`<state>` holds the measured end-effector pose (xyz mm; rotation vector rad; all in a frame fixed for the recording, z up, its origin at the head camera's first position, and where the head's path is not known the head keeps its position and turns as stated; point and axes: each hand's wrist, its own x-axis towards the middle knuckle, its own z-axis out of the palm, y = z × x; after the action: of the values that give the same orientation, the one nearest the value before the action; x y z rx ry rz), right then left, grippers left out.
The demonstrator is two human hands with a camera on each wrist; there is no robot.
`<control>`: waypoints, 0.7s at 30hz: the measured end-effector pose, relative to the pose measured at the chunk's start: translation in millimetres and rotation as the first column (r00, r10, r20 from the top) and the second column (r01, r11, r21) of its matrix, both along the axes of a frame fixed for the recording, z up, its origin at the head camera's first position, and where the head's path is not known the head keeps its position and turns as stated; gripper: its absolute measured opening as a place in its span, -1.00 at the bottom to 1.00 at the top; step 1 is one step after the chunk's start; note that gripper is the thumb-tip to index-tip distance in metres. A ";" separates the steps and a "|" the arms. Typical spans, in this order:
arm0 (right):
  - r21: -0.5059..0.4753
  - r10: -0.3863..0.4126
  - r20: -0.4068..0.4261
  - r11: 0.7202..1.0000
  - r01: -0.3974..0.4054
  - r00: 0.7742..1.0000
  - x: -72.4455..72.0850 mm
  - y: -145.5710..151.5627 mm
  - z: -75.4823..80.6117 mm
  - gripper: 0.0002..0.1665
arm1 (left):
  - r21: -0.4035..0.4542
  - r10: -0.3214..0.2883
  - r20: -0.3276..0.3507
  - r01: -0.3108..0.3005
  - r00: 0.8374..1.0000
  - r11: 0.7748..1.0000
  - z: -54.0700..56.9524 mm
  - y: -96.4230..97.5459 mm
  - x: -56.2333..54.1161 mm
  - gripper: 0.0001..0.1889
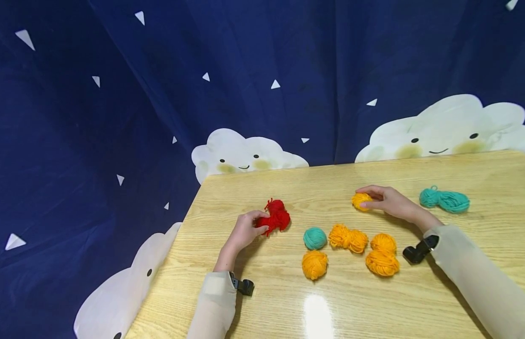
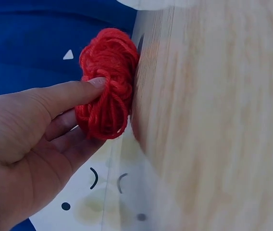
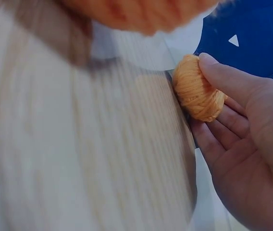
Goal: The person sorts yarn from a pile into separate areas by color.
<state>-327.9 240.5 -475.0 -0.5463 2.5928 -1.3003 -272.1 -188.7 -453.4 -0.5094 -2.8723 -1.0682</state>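
Note:
On the left of the table, my left hand [image 1: 244,230] pinches red yarn [image 1: 279,217] between thumb and fingers. In the left wrist view the red yarn [image 2: 108,86] appears as a looped bundle, with the thumb across its strands. Farther back and to the right, my right hand [image 1: 391,203] grips a small yellow-orange yarn ball [image 1: 360,201]. The right wrist view shows that ball [image 3: 197,89] between the thumb and the fingers, close to the tabletop.
Between the hands lie a teal yarn ball [image 1: 315,238], an orange ball [image 1: 315,265], a bow-shaped orange skein [image 1: 348,238] and an orange yarn bundle [image 1: 383,262]. A teal skein [image 1: 453,201] is at the right. Behind the wooden table [image 1: 270,306] hangs a blue curtain [image 1: 254,56].

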 end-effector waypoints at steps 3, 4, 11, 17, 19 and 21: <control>0.003 -0.003 0.005 1.000 0.003 1.000 -0.2 0.0 -0.1 -0.26 | -0.020 0.001 0.000 -0.001 1.000 1.000 0.2 -0.3 0.8 -0.73; 0.004 -0.004 0.006 1.000 0.004 1.000 -0.2 -0.1 -0.1 -0.26 | -0.028 0.001 -0.002 -0.001 1.000 1.000 0.2 -0.4 1.0 -0.72; 0.009 0.000 -0.005 1.000 0.000 1.000 0.7 -1.6 1.3 -0.26 | -0.070 0.005 0.006 -0.004 1.000 0.998 0.7 -0.5 1.8 -0.70; 0.016 0.002 -0.014 1.000 -0.002 1.000 1.6 -2.2 2.2 -0.26 | -0.081 0.006 -0.006 -0.007 1.000 0.997 -0.4 -0.7 2.4 -0.71; 0.014 0.002 -0.016 1.000 -0.002 1.000 2.2 -2.3 2.7 -0.26 | -0.096 0.000 -0.014 -0.002 1.000 0.995 -1.0 -0.6 2.1 -0.72; 0.023 0.000 -0.026 1.000 0.001 1.000 2.8 -2.3 3.1 -0.26 | -0.101 -0.001 -0.012 0.000 1.000 0.995 -1.2 -0.2 1.6 -0.73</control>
<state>-325.1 238.2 -471.9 -0.5625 2.6259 -1.2699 -270.5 -188.9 -454.6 -0.5201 -2.9272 -0.9196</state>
